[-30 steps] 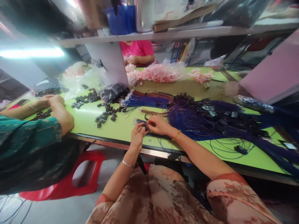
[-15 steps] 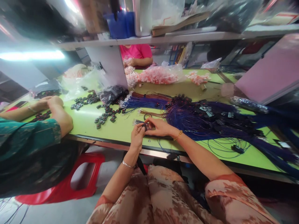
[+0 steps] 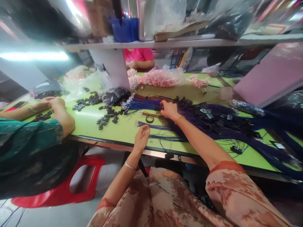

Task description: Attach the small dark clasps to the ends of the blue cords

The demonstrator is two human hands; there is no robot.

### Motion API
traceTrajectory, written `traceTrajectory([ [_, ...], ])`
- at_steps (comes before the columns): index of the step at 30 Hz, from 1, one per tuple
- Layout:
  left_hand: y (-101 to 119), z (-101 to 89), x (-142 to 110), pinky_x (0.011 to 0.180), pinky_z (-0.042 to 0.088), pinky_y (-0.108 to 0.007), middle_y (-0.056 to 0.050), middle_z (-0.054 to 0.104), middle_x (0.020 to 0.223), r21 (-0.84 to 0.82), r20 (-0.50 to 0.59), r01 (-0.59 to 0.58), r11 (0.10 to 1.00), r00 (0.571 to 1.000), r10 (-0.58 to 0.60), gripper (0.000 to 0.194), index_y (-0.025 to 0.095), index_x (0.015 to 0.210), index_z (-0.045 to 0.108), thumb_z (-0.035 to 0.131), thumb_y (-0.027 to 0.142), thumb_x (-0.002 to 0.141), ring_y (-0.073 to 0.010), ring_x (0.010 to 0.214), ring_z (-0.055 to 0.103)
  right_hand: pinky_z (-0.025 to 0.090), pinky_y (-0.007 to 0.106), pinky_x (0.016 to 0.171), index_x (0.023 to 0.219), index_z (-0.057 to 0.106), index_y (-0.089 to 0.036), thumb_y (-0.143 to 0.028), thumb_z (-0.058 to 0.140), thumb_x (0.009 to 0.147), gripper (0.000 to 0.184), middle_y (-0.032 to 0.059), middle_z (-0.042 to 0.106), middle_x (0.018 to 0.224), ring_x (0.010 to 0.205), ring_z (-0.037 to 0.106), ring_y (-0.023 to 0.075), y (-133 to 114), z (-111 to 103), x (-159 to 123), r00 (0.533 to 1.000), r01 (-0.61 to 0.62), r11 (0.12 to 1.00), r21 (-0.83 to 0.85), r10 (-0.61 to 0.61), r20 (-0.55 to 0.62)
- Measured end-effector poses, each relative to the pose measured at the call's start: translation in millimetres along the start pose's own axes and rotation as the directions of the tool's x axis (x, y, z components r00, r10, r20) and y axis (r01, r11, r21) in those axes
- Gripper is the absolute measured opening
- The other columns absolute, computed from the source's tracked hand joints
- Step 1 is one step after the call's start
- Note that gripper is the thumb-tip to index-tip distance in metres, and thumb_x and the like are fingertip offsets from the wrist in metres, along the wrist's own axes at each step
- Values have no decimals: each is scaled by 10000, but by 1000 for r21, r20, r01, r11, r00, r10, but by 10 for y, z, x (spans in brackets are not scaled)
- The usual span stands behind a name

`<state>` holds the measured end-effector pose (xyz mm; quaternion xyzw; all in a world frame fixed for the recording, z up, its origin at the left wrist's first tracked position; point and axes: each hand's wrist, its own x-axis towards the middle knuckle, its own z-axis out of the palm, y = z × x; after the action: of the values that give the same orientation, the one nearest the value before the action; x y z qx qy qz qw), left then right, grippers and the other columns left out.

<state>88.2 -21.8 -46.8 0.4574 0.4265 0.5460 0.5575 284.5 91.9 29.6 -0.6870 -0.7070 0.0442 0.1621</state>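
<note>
My left hand (image 3: 142,138) hovers at the front of the table with the palm turned up and the fingers curled together; nothing shows in it. Farther out, my right hand (image 3: 169,111) reaches over the wires, its fingertips closed at a small black connector (image 3: 158,107) on the bundle of blue wires (image 3: 146,104). The fingers partly hide what they grip. Between the hands lies a roll of black tape (image 3: 149,119). Thin blue wires with bare silvery ends (image 3: 139,124) lie beside it, and brown wires (image 3: 151,114) run just behind.
A large heap of dark blue wires with black connectors (image 3: 208,115) covers the right side. Loose black connectors (image 3: 106,118) lie left of centre, near a co-worker's hands (image 3: 53,104). Bagged pink-white parts (image 3: 163,78) lie behind. A shelf (image 3: 180,44) crosses above.
My hands have come apart. The right one has moved up and away to the blue wire bundle, while the left stays near the table edge. The tape roll is now fully uncovered.
</note>
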Motion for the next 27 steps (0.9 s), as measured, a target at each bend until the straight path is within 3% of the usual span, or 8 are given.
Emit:
traceTrajectory([
  [4,15,-17,-36,1054,399,-424,-145,618,1214,105,81,-20,994,997,11,384,164,1113,563,648,364,796,-229,1159,582,472,331,750,1239,430,-174,-251,565,733,529,55,641,892,794,615,198,215,-125,-182,979,178,861,477,-107,-173],
  [7,2,-10,-53,1067,388,-433,-149,611,1216,181,122,-46,982,992,24,363,160,1127,560,628,317,807,-239,1187,563,494,334,754,1301,361,-207,-311,576,740,610,34,622,898,803,620,194,600,-313,-452,941,319,722,614,-162,-298],
  [11,-34,2,-56,1065,395,-421,-131,588,1248,241,180,-107,965,982,64,346,178,1150,562,601,274,820,-226,1192,555,488,374,768,1296,394,-210,-340,561,782,555,67,624,952,845,609,226,1161,-384,-882,916,267,880,393,-104,-388],
  [13,-47,4,-53,1062,401,-415,-124,584,1247,284,200,-158,946,974,103,337,182,1154,570,589,261,826,-217,1172,562,463,412,809,1214,496,-173,-342,539,798,451,110,624,981,888,584,262,1327,-332,-1048,941,180,978,109,-138,-310],
  [15,-52,2,-50,1053,409,-412,-121,585,1237,326,209,-204,923,968,140,325,184,1148,582,580,252,831,-211,1150,569,434,437,845,1163,556,-139,-362,510,821,411,155,609,1042,940,554,294,1384,-296,-1152,962,135,981,-142,-164,-220],
  [22,-37,-2,-54,1023,436,-398,-113,587,1224,350,220,-259,900,957,190,277,196,1105,609,572,254,836,-207,1143,565,341,512,955,1334,461,-131,-389,579,792,612,205,476,1306,1203,417,382,912,-696,-1379,951,201,909,-366,-271,-151],
  [25,-27,-4,-64,1020,437,-398,-123,585,1228,390,225,-273,879,954,196,275,187,1102,608,568,259,840,-212,1151,561,351,469,977,1307,491,-178,-378,571,821,531,169,469,1329,1220,421,333,473,-706,-1619,890,428,875,-226,-451,-61],
  [27,-26,-7,-68,1025,433,-395,-128,582,1232,402,230,-281,871,952,201,273,183,1102,605,559,265,846,-212,1164,554,413,419,904,1228,549,-196,-414,599,810,475,149,531,1233,1099,508,291,196,-574,-1796,830,554,829,-77,-543,127],
])
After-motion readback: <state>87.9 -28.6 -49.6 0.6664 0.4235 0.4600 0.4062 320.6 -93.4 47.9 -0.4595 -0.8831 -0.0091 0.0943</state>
